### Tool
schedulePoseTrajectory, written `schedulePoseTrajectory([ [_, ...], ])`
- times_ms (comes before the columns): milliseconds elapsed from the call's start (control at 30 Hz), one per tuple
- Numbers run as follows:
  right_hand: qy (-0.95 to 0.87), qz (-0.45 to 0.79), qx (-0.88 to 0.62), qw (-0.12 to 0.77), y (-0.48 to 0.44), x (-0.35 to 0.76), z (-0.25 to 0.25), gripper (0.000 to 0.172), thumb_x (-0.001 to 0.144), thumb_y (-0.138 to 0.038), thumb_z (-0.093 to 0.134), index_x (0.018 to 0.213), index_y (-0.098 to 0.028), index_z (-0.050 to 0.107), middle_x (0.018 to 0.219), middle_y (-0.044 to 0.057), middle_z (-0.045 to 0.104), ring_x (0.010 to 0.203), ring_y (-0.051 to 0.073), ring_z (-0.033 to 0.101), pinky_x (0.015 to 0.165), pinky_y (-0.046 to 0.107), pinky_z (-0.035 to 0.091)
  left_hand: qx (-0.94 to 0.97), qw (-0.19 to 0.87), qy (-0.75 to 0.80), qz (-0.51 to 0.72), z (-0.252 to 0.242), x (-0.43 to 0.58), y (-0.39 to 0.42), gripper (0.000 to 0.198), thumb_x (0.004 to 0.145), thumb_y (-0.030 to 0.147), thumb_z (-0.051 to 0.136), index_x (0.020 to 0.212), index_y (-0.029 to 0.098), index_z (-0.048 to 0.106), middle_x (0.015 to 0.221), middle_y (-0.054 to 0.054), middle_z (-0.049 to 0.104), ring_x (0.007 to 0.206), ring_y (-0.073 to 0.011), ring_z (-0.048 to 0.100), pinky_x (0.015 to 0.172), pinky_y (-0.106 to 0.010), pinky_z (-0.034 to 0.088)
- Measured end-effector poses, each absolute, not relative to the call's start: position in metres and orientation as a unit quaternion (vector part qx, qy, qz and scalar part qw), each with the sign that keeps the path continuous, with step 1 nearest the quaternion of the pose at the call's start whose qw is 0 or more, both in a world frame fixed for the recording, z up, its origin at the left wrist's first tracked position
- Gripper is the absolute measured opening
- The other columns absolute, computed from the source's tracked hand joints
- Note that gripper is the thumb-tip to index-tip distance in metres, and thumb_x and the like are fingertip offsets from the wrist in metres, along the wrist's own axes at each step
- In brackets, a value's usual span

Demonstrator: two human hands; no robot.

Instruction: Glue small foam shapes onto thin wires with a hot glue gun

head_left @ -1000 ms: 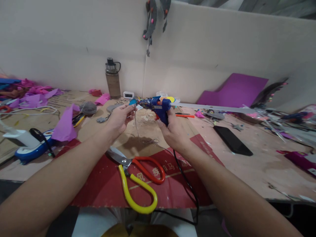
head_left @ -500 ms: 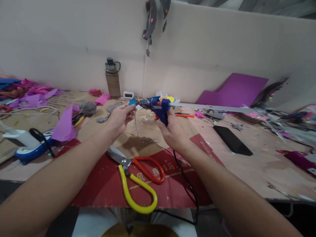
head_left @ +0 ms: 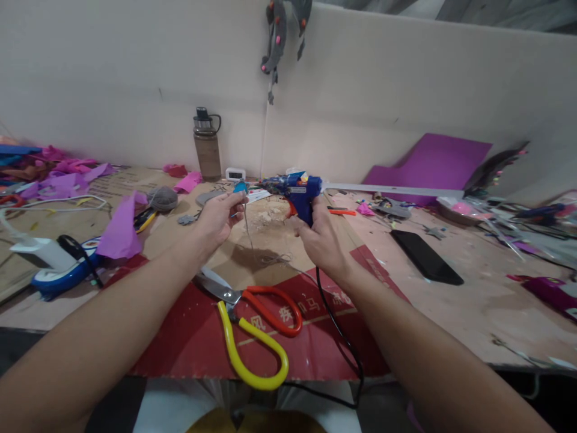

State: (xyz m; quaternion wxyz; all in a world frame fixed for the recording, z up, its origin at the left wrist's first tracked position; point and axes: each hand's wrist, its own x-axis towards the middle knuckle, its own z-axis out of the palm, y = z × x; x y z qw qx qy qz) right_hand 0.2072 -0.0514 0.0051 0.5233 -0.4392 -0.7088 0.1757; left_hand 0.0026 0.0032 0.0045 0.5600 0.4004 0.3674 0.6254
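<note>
Between its fingertips, my left hand (head_left: 220,216) pinches a small blue piece (head_left: 240,187), with a thin grey cord (head_left: 250,237) hanging below. My right hand (head_left: 322,234) is wrapped round the handle of a blue glue gun (head_left: 302,192). The gun's nozzle points left, close to the blue piece; whether they touch cannot be made out. A long clear glue stick (head_left: 392,190) sticks out of its back. Below my hands, scissors (head_left: 232,296) with one red and one yellow handle lie on red and brown cardboard (head_left: 315,355).
A bottle (head_left: 207,150) stands by the wall, near grey yarn (head_left: 163,198). At left are purple scraps (head_left: 121,228) and a blue-white power strip (head_left: 67,276). At right lie a black phone (head_left: 425,257) and a purple sheet (head_left: 433,165). A black cable (head_left: 336,325) runs down from the gun.
My right hand and the glue gun have shifted slightly right, away from the blue piece. My left hand has hardly moved and still holds it.
</note>
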Motion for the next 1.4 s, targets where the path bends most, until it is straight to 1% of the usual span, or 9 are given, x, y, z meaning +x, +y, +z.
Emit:
schedulePoseTrajectory([
  [133,-0.619,0.300,-0.501,0.525,-0.039,0.213,0.003,0.020,0.076,-0.021,0.053,0.095,-0.023,0.050,0.077,-0.001,0.057,0.061,0.014,0.053,0.058,0.029,0.047,0.402,0.551,0.380,0.625,0.007,0.004,-0.001,0.010,0.065,0.017,0.073,0.066,0.014,0.063,0.065,0.001,0.057,0.053,-0.0046,0.045,0.047,-0.017,0.033],
  [367,-0.604,0.302,-0.655,0.340,-0.020,0.226,-0.007,0.010,0.074,-0.015,0.057,0.072,-0.022,0.051,0.064,0.001,0.061,0.053,0.016,0.057,0.054,0.029,0.046,0.448,0.514,0.379,0.626,0.006,0.008,-0.005,0.010,0.069,0.019,0.073,0.068,0.015,0.064,0.072,-0.002,0.062,0.057,-0.0055,0.047,0.053,-0.019,0.035],
  [533,-0.627,0.175,-0.696,0.303,-0.020,0.243,-0.004,0.023,0.071,-0.014,0.064,0.060,-0.022,0.046,0.079,0.015,0.066,0.096,0.032,0.064,0.083,0.041,0.046,0.529,0.410,0.405,0.623,0.001,0.007,-0.003,0.014,0.074,0.028,0.071,0.069,0.017,0.064,0.070,0.000,0.060,0.061,-0.0091,0.049,0.059,-0.024,0.037],
  [600,-0.641,0.107,-0.686,0.328,-0.023,0.242,0.001,0.016,0.077,-0.018,0.059,0.065,-0.021,0.047,0.092,0.019,0.065,0.107,0.033,0.059,0.093,0.045,0.041,0.562,0.344,0.431,0.616,0.002,0.005,-0.005,0.017,0.075,0.032,0.069,0.068,0.018,0.063,0.066,0.001,0.058,0.060,-0.0105,0.048,0.060,-0.025,0.037],
  [700,-0.673,0.088,-0.584,0.445,-0.029,0.225,0.006,0.006,0.084,-0.026,0.051,0.082,-0.021,0.049,0.095,0.013,0.064,0.097,0.025,0.060,0.090,0.042,0.045,0.608,0.244,0.468,0.593,0.008,0.005,-0.013,0.018,0.075,0.034,0.066,0.069,0.018,0.064,0.063,0.002,0.057,0.060,-0.0121,0.048,0.061,-0.027,0.035],
  [833,-0.625,0.344,-0.393,0.579,-0.032,0.180,0.011,0.027,0.078,-0.034,0.061,0.094,-0.024,0.042,0.099,0.005,0.064,0.092,0.017,0.063,0.087,0.036,0.048,0.649,0.156,0.467,0.580,0.014,0.006,-0.022,0.011,0.075,0.029,0.065,0.076,0.018,0.068,0.068,0.000,0.063,0.063,-0.0135,0.051,0.063,-0.027,0.037],
  [933,-0.591,0.473,-0.330,0.564,-0.029,0.153,0.014,0.040,0.072,-0.029,0.067,0.097,-0.026,0.036,0.089,-0.001,0.063,0.080,0.014,0.064,0.082,0.034,0.050,0.663,0.132,0.451,0.583,0.016,0.006,-0.023,0.010,0.075,0.027,0.064,0.076,0.018,0.069,0.070,0.000,0.064,0.064,-0.0141,0.053,0.064,-0.026,0.038],
  [1100,-0.597,0.406,-0.385,0.575,-0.023,0.141,0.013,0.022,0.076,-0.029,0.062,0.090,-0.023,0.046,0.075,-0.006,0.052,0.061,0.011,0.050,0.060,0.027,0.046,0.639,0.189,0.458,0.589,0.015,0.006,-0.022,0.012,0.075,0.029,0.065,0.074,0.017,0.068,0.070,0.000,0.065,0.065,-0.0140,0.053,0.064,-0.026,0.038],
  [1400,-0.649,0.244,-0.412,0.591,-0.023,0.152,0.010,0.011,0.082,-0.028,0.058,0.076,-0.018,0.060,0.074,-0.001,0.057,0.070,0.013,0.049,0.069,0.027,0.040,0.568,0.347,0.443,0.601,0.009,0.015,-0.018,0.016,0.071,0.030,0.070,0.065,0.017,0.063,0.063,0.001,0.058,0.061,-0.0123,0.049,0.062,-0.027,0.036],
])
